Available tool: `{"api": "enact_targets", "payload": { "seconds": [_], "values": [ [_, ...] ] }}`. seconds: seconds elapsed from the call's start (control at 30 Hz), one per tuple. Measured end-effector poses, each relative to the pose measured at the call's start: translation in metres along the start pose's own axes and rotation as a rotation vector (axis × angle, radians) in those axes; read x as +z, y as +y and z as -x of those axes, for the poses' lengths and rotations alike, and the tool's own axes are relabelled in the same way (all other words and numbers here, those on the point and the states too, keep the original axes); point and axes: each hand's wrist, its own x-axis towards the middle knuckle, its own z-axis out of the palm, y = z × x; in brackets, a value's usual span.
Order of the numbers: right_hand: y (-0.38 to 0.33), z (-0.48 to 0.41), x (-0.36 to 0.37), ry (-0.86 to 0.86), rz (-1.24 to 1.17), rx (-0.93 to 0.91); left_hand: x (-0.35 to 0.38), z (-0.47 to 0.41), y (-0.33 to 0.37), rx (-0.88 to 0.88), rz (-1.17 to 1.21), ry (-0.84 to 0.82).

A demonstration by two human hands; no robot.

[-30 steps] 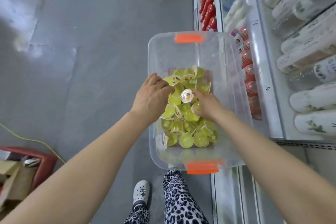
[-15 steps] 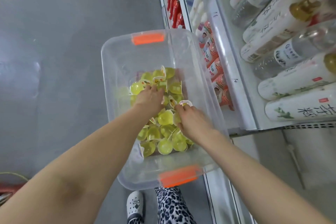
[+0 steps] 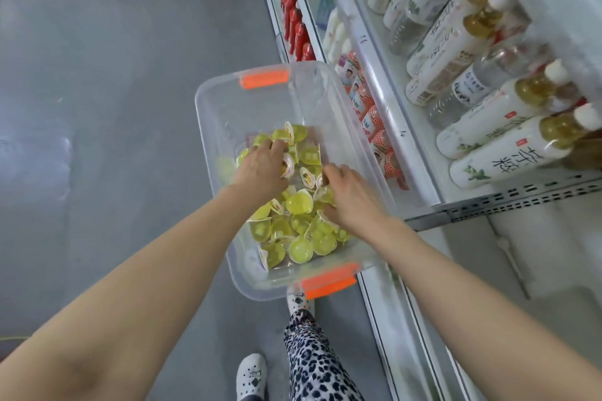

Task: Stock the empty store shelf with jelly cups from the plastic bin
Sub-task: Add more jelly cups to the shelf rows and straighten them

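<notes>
Underfoot, the grey floor (image 3: 97, 107) fills the left side, and the store shelf (image 3: 381, 81) runs along the right with bottles (image 3: 488, 127) lying on it. Between them sits the clear plastic bin (image 3: 220, 122), just beside the shelf edge. Yellow jelly cups (image 3: 299, 202) lie heaped in its near half. The left hand (image 3: 262, 168) curls over cups at the heap's far side. The right hand (image 3: 351, 197) grips cups nearer the middle.

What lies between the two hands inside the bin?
A few jelly cups lie between the left hand and the right hand, as the head view shows.
</notes>
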Motion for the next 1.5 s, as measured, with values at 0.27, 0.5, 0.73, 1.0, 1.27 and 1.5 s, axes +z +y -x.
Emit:
{"api": "enact_targets", "payload": {
  "seconds": [0.27, 0.5, 0.73, 1.0, 1.27, 1.5],
  "values": [
    [-0.021, 0.083, -0.041, 0.248, -0.186, 0.175, -0.040, 0.089, 0.017, 0.165, 0.017, 0.114],
    [-0.044, 0.185, -0.074, 0.440, -0.138, 0.292, -0.070, 0.165, 0.061, 0.362, -0.033, 0.184],
    [-0.050, 0.302, -0.105, 0.594, -0.082, 0.407, -0.080, 0.220, 0.129, 0.619, -0.056, 0.186],
    [-0.035, 0.435, -0.136, 0.782, -0.005, 0.605, -0.080, 0.269, 0.234, 0.839, -0.081, 0.159],
    [-0.016, 0.583, -0.157, 0.906, 0.073, 0.787, -0.054, 0.335, 0.360, 1.108, -0.040, 0.205],
    [0.000, 0.718, -0.165, 0.975, 0.087, 0.946, -0.013, 0.414, 0.456, 1.242, 0.021, 0.199]
  ]
}}
